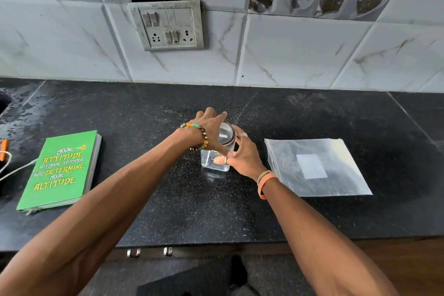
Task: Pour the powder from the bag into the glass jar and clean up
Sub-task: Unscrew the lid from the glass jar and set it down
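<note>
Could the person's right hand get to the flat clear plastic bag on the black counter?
Probably yes. The right hand is on the clear glass jar, and the flat clear plastic bag lies just to its right on the black counter with nothing between them.

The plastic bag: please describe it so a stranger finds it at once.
On the black counter, look to the right of the glass jar that both hands hold. The plastic bag lies flat there, untouched. It alone is clear, with a white label in its middle.
</note>
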